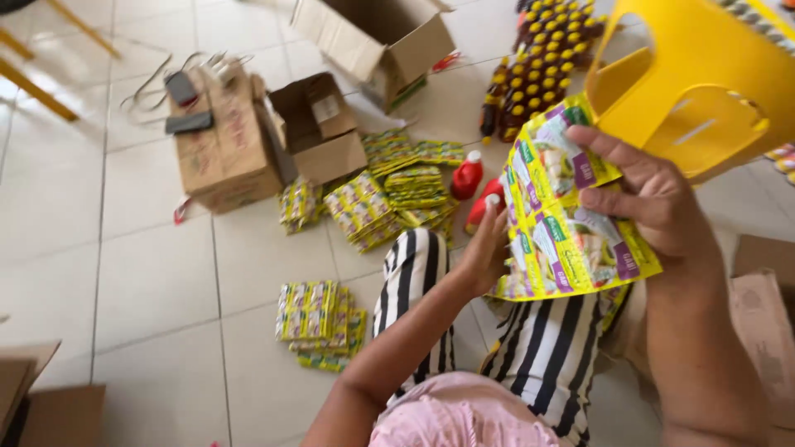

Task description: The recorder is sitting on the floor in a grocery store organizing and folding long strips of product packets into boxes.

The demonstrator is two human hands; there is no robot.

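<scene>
Yellow foil sachet strip (571,223), held up above the lap; right hand (650,203) pinches its right edge, left hand (484,252) supports the left edge from behind; likely light, floppy, slick; best gripped along the edges.

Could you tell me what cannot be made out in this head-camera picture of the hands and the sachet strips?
- Left hand: its fingers lie behind the sachet strip, so the grip is hidden.
- Right hand: the palm faces away.
- Yellow plastic stool: cut off by the top and right edges.
- Bottles: yellow caps show, contents too small to tell.
- Open box: cut off by the top edge.
</scene>
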